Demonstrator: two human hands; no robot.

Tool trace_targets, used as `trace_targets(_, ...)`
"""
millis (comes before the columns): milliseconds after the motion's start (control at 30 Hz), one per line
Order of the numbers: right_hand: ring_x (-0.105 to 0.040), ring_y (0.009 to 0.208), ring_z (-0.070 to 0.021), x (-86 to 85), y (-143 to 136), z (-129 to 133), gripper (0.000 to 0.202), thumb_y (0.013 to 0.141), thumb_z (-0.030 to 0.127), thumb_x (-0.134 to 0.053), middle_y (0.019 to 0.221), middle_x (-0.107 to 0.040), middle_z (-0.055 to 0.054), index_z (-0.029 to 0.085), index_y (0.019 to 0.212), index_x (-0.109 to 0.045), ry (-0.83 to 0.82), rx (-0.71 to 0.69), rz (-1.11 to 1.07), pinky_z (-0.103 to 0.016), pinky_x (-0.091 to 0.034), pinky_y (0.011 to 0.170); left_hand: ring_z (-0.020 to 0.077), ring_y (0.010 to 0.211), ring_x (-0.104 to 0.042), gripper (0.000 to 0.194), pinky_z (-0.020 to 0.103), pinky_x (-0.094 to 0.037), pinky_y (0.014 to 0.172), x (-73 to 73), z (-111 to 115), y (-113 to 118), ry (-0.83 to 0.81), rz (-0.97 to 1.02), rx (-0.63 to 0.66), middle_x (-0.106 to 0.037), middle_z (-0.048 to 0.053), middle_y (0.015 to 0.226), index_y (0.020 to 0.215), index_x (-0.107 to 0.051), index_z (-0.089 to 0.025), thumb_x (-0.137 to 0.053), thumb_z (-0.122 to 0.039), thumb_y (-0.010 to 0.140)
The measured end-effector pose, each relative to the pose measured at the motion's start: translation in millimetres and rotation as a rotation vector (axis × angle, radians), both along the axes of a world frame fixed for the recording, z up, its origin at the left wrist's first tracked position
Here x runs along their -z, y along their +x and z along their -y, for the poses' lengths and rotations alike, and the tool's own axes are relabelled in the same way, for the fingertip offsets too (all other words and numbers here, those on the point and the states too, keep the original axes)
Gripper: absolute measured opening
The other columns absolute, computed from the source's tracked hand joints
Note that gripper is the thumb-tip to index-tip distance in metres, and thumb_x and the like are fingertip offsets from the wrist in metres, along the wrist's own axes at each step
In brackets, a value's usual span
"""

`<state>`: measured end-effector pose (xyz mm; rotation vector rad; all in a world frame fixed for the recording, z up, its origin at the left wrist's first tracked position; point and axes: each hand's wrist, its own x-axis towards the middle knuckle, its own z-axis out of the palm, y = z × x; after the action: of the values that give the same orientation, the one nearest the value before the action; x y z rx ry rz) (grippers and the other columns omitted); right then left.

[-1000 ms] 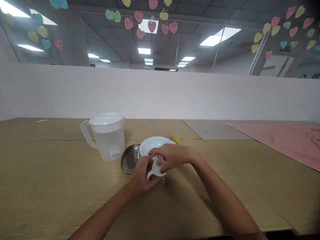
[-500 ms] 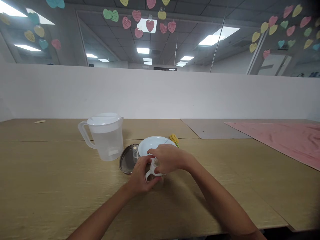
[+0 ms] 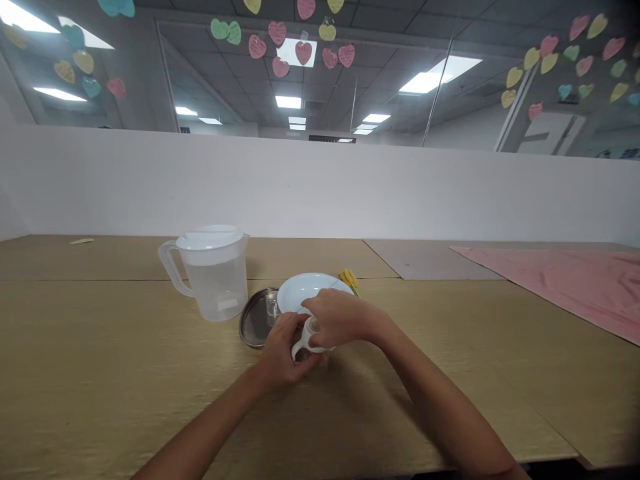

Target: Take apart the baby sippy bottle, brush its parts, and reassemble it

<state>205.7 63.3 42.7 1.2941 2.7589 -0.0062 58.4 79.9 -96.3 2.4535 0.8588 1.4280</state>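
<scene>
My left hand (image 3: 283, 352) is wrapped round a small white item with a curved handle (image 3: 303, 343), low over the wooden table. Over the top of the same item, my right hand (image 3: 340, 317) has its fingers closed; whether they pinch a smaller part is hidden. Just behind the hands lies a white plate (image 3: 300, 288), partly covered by my right hand. To its left, a round dark metal tray (image 3: 254, 323) holds a small clear glass (image 3: 273, 308). A yellow flower (image 3: 349, 278) with a green stem lies at the plate's right edge.
A large translucent lidded pitcher (image 3: 217, 280) stands left of the metal tray, its handle to the left. A pink cloth (image 3: 565, 280) lies at the right. A flat pale piece (image 3: 82, 241) is at the far left, before the white wall (image 3: 320, 187).
The view has shifted very slightly. Both hands keep nearly the same grip and place on the white item; nothing else has visibly moved.
</scene>
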Motion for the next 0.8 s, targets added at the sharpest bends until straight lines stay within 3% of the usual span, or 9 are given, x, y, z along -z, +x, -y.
trace_targets(233,-0.056,0.083,-0.0246,8.3,6.6,-14.1,0.051,0.064,0.039,-0.067,0.088,-0.063,-0.007,0.017,0.109,-0.059,-0.047,-0.030,-0.058,-0.028,-0.041,0.063,0.0242,0.085,-0.056,0.043,0.039,-0.047,0.076,-1.5,2.1,-0.2,-0.062,0.003,-0.013,-0.058,0.010,0.096,0.104,-0.050,-0.016,-0.062,-0.043,0.072)
trace_targets(633,-0.057,0.074,-0.0210,9.6,6.8,-13.6,0.050,0.064,0.041,-0.065,0.082,-0.062,-0.004,0.020,0.109,-0.058,-0.052,-0.030,-0.056,-0.024,-0.034,0.050,0.0238,0.084,-0.056,0.044,0.039,-0.046,0.075,-3.8,2.6,1.9,-0.109,0.038,0.044,-0.058,0.008,0.092,0.109,-0.051,-0.017,-0.062,-0.040,0.073)
trace_targets(800,-0.057,0.077,-0.0216,8.7,8.6,-15.9,0.054,0.064,0.042,-0.065,0.083,-0.062,-0.004,0.020,0.112,-0.056,-0.061,-0.034,-0.057,-0.024,-0.036,0.053,0.0237,0.084,-0.056,0.030,0.039,-0.045,0.078,-9.6,5.7,4.2,-0.110,0.061,0.073,-0.059,0.007,0.088,0.096,-0.056,-0.017,-0.061,-0.038,0.075)
